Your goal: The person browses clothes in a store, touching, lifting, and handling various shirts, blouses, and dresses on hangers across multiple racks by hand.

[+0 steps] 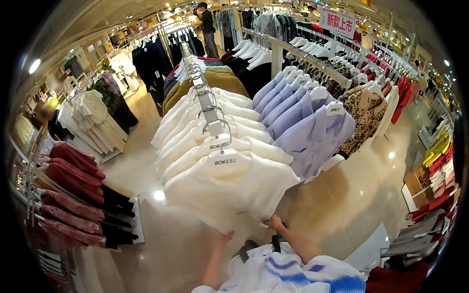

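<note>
A white top (229,188) hangs at the front of a metal rail on a white hanger (225,163) marked BOKESI. Its lower left edge is at my left hand (225,238), whose fingers are pressed together on the fabric. Further right, my right hand (275,222) is closed on the lower right edge of the same top. Behind it, several more white tops hang close together on the rail (204,100).
Lilac jackets (312,132) and leopard-print garments (364,110) hang to the right. Red and pink clothes (73,176) hang on the left. Tiled floor (332,195) lies between the racks. A person in dark clothes (207,29) stands far back.
</note>
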Demonstrator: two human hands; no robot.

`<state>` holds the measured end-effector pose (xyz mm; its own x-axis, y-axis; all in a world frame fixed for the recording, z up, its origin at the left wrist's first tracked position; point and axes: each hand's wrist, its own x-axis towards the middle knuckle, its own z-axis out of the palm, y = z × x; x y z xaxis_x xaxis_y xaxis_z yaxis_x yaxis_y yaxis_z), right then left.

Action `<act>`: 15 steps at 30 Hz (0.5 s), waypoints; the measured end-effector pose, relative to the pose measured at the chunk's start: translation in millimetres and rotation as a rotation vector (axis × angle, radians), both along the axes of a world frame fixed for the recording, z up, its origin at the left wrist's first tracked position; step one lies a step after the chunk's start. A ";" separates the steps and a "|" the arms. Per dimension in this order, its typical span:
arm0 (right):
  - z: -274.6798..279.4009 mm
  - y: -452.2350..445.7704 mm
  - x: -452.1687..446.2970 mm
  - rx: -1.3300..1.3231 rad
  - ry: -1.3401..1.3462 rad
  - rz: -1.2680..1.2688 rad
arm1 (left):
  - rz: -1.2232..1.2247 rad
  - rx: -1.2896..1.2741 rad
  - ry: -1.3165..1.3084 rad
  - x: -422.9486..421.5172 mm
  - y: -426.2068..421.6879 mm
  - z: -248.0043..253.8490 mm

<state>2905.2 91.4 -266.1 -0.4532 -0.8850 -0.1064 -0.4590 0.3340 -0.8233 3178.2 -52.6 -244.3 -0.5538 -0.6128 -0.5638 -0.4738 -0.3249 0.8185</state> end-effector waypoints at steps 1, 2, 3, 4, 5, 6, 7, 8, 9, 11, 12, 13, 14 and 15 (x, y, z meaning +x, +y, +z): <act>-10.6 2.5 2.6 -0.005 -0.004 -0.045 | -0.004 0.000 0.005 -2.5 4.7 -3.5; -22.2 4.5 5.2 -0.010 -0.010 -0.091 | 0.085 0.032 0.044 -3.7 10.0 -7.4; -39.9 6.6 4.9 -0.009 -0.008 -0.095 | 0.173 0.064 0.082 -2.1 14.1 -10.9; -60.0 9.5 2.6 -0.019 -0.086 -0.135 | 0.170 0.065 0.081 1.0 15.1 -21.1; -56.4 9.4 3.5 -0.029 -0.163 -0.174 | 0.218 0.057 0.038 1.4 13.3 -33.5; -52.5 11.3 3.2 -0.030 -0.162 -0.175 | 0.267 0.049 -0.005 2.1 11.0 -45.0; -23.7 12.6 4.5 -0.085 -0.215 -0.221 | 0.266 0.048 -0.003 0.9 12.5 -32.0; -5.2 11.8 3.3 -0.139 -0.269 -0.266 | 0.347 0.127 0.089 -2.7 17.4 -0.1; 1.6 9.9 1.3 -0.139 -0.268 -0.268 | 0.426 0.207 0.182 -7.0 20.7 33.2; 13.7 9.5 -1.0 -0.079 -0.397 -0.333 | 0.397 0.212 0.167 -10.5 20.5 61.3; 18.6 8.8 -2.7 -0.079 -0.395 -0.336 | 0.369 0.215 0.153 -12.5 20.3 72.8; 26.9 7.7 -3.8 -0.055 -0.395 -0.355 | 0.365 0.217 0.154 -15.7 20.9 83.8; 32.7 7.0 -3.8 -0.030 -0.396 -0.372 | 0.335 0.230 0.201 -19.5 22.3 93.7; 38.4 5.9 -2.9 -0.030 -0.392 -0.375 | 0.305 0.243 0.249 -24.2 24.0 103.6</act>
